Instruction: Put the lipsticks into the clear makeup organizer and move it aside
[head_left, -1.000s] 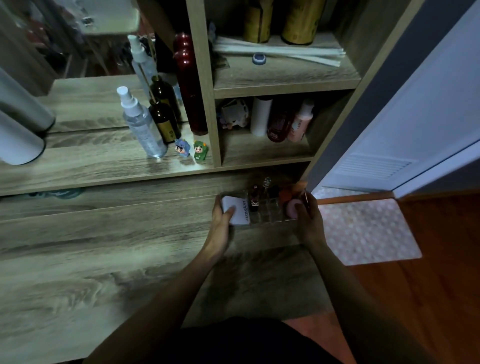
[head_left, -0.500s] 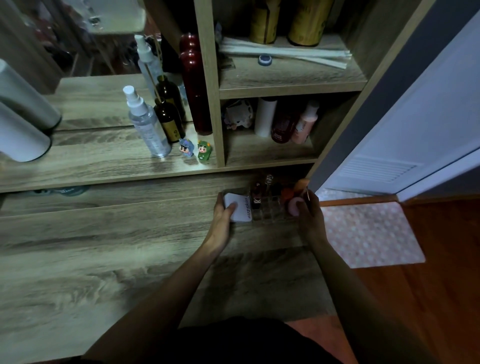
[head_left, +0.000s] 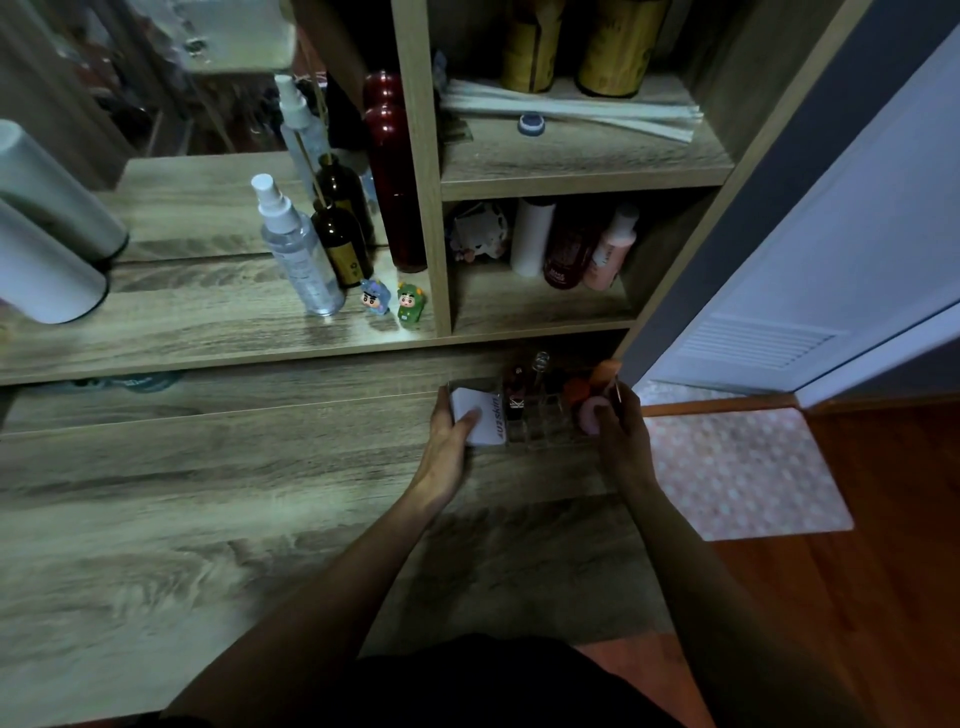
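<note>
The clear makeup organizer (head_left: 545, 423) sits on the wooden desk (head_left: 208, 519) close to the shelf unit, at the desk's right end. Dark lipsticks (head_left: 515, 397) stand upright in its middle cells. A white compact (head_left: 480, 418) fills its left part, and pink and orange sponges (head_left: 589, 410) fill its right part. My left hand (head_left: 447, 447) grips the organizer's left end, thumb on the compact. My right hand (head_left: 621, 431) grips its right end by the sponges.
Behind stands a shelf unit (head_left: 431, 208) with a clear spray bottle (head_left: 296, 249), brown bottles, a tall red bottle and two small figurines (head_left: 395, 304). More bottles fill the lower cubby. A white cylinder (head_left: 47, 265) lies at left. A dotted mat (head_left: 743, 467) lies on the floor at right.
Both hands have kept their hold on the organizer, which has stayed about where it was by the shelf. The view has shifted slightly.
</note>
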